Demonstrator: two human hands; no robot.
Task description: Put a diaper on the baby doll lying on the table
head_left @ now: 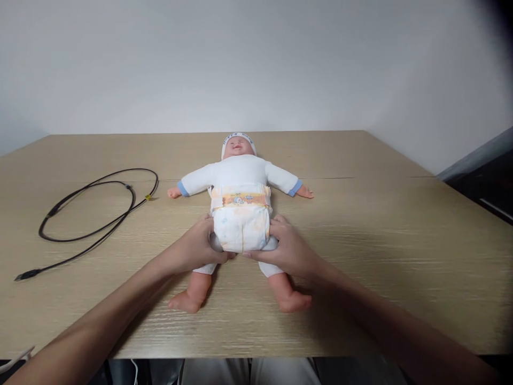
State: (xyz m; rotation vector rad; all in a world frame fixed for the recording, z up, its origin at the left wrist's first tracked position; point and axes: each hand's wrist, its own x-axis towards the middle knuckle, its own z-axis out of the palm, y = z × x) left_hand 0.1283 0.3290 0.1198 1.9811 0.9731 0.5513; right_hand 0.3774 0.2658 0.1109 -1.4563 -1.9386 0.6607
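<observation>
A baby doll (239, 170) in a white outfit with blue cuffs and a printed cap lies on its back, arms spread and feet toward me. Around its hips is a white diaper (242, 227) with an orange patterned waistband, its tabs at the sides. My left hand (202, 243) wraps round the doll's thigh on the left, at the diaper's leg edge. On the other side, my right hand (286, 246) curls round the other thigh in the same way. Some fingertips are hidden under the legs and behind the diaper.
The doll lies on a light wooden table (380, 224) with a seam across it. A looped black cable (90, 235) with a USB plug and a yellow tag lies to the left. A pale wall (240, 64) stands behind. A dark object (489, 176) is at the far right.
</observation>
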